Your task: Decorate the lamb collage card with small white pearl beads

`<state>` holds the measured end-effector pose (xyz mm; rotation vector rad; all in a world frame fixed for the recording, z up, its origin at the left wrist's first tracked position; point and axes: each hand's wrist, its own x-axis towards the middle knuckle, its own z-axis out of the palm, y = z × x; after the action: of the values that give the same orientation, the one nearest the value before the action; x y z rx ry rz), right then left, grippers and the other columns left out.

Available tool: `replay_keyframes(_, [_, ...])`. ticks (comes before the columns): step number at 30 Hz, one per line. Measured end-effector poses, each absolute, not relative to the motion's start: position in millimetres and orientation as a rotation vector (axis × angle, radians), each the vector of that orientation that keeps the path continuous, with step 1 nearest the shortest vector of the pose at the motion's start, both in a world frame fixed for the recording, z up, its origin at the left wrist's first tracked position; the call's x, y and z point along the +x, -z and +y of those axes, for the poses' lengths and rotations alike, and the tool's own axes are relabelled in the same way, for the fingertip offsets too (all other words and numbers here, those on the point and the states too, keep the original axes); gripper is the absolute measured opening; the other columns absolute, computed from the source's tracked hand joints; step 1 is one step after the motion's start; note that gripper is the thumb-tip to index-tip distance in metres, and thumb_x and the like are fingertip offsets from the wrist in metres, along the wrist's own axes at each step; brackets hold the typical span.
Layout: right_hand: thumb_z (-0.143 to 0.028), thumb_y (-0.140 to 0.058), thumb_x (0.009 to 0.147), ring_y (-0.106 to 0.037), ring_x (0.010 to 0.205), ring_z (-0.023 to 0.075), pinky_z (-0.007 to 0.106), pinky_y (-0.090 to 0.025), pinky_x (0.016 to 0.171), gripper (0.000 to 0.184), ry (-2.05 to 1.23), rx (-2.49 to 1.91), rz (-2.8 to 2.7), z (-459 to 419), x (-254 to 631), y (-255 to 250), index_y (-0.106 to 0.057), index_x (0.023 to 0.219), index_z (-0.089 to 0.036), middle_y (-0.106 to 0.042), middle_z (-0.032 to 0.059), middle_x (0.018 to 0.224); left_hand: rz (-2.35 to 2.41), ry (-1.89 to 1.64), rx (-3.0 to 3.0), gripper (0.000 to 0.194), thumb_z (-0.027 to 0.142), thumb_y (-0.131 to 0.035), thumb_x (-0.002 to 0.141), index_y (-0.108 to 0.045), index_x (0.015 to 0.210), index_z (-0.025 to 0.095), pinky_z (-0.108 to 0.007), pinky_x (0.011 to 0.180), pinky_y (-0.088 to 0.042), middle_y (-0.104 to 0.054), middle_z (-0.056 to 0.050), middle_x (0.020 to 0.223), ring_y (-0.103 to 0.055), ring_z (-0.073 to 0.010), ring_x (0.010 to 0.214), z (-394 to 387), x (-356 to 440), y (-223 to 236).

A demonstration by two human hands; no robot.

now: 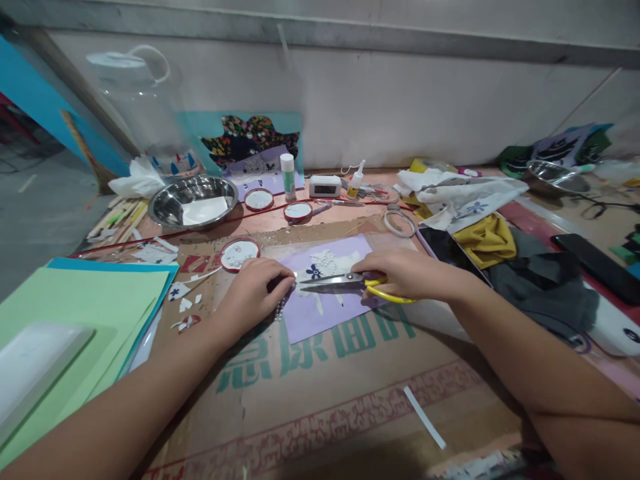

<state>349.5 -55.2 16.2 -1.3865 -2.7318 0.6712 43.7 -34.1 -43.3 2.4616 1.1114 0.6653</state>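
My right hand grips yellow-handled scissors, their blades parted and pointing left over a sheet of purple paper. Close to the blade tips is my left hand, thumb and fingers pinched; a small white bit shows at its fingertips, too small to name. On the purple paper are white beads and a dark blue flower cutout. A short string of beads hangs below my left fingers. Just behind that hand sits a red-rimmed lid of beads.
Cardboard covers the work surface, with a white paper strip near the front. Green paper sheets lie left. Behind stand a metal bowl, a glue stick, a clock and a glue bottle. Fabric scraps lie right.
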Motion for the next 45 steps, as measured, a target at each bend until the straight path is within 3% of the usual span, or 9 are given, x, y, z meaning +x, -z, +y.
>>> replay_keyframes(3, [-0.036,-0.064,0.086,-0.061,0.073,0.0168,0.024,-0.036,0.061,0.03,-0.541,-1.479,-2.635,-47.9,367.6,-23.2,-0.07,0.112,-0.024,-0.071,0.003,0.088,1.173,-0.655,2.498,0.017,0.03,-0.054,0.093,-0.067,0.087,0.021,-0.04,0.081,-0.039,-0.073,-0.004,0.087,-0.064,-0.0219,0.084,-35.5,43.2,42.7])
replay_keyframes(8, [-0.031,-0.056,0.088,-0.065,0.1,0.0282,0.032,-0.046,0.077,0.044,-0.177,-1.732,-2.386,-27.4,400.5,-12.5,-0.062,0.13,-0.023,-0.07,0.0097,0.118,1.218,-0.64,2.512,0.017,0.03,-0.054,0.093,-0.068,0.088,0.021,-0.041,0.083,-0.039,-0.073,-0.003,0.087,-0.064,-0.0222,0.084,-37.6,43.1,39.8])
replay_keyframes(14, [-0.025,-0.054,0.086,-0.065,0.106,0.0311,0.038,-0.051,0.086,0.05,-0.03,-1.88,-2.192,-11.5,421.2,13.5,-0.058,0.135,-0.019,-0.068,0.0121,0.123,1.212,-0.686,2.509,0.021,0.034,-0.051,0.095,-0.067,0.09,0.021,-0.039,0.081,-0.04,-0.072,-0.004,0.085,-0.063,-0.0212,0.081,-38.0,42.0,41.1])
replay_keyframes(19, [-0.025,-0.059,0.085,-0.058,0.118,0.0326,0.044,-0.047,0.097,0.051,-0.041,-1.928,-2.316,-6.3,429.8,25.7,-0.058,0.135,-0.015,-0.059,0.0177,0.133,1.184,-0.725,2.53,0.021,0.034,-0.051,0.096,-0.067,0.091,0.021,-0.038,0.078,-0.04,-0.07,-0.003,0.081,-0.06,-0.0206,0.078,-35.2,40.4,44.5])
replay_keyframes(24, [-0.025,-0.057,0.088,-0.061,0.107,0.0327,0.045,-0.047,0.093,0.029,0.036,-1.835,-2.251,-23.4,400.2,-2.2,-0.072,0.111,-0.014,-0.063,0.0185,0.114,1.134,-0.843,2.519,0.016,0.03,-0.054,0.096,-0.065,0.089,0.021,-0.037,0.078,-0.04,-0.069,-0.003,0.081,-0.06,-0.02,0.078,-40.4,44.0,38.4])
replay_keyframes(28, [-0.03,-0.057,0.093,-0.064,0.08,0.0196,0.032,-0.05,0.077,0.018,-0.365,-1.377,-2.11,-62.0,338.6,-22.1,-0.071,0.088,-0.019,-0.07,0.0062,0.086,1.006,-0.971,2.501,0.01,0.026,-0.054,0.095,-0.063,0.092,0.022,-0.036,0.079,-0.042,-0.069,-0.002,0.082,-0.061,-0.0191,0.08,-58.6,51.3,29.7])
replay_keyframes(31, [-0.027,-0.061,0.092,-0.064,0.077,0.0153,0.027,-0.05,0.073,0.012,-0.657,-1.094,-2.11,-85.2,298.4,-11.7,-0.069,0.089,-0.018,-0.07,0.004,0.085,0.977,-0.987,2.477,0.008,0.025,-0.055,0.094,-0.059,0.101,0.022,-0.035,0.078,-0.044,-0.066,-0.002,0.084,-0.06,-0.0193,0.082,-71.1,54.5,27.5])
replay_keyframes(45, [-0.021,-0.069,0.087,-0.065,0.077,0.0126,0.024,-0.051,0.074,0.005,-0.908,-1.01,-1.848,-97.3,268.0,26.5,-0.072,0.087,-0.018,-0.072,0.0017,0.083,0.894,-0.908,2.569,0.014,0.025,-0.055,0.092,-0.057,0.104,0.018,-0.035,0.077,-0.041,-0.063,-0.004,0.087,-0.057,-0.021,0.082,-68.2,57.5,30.5])
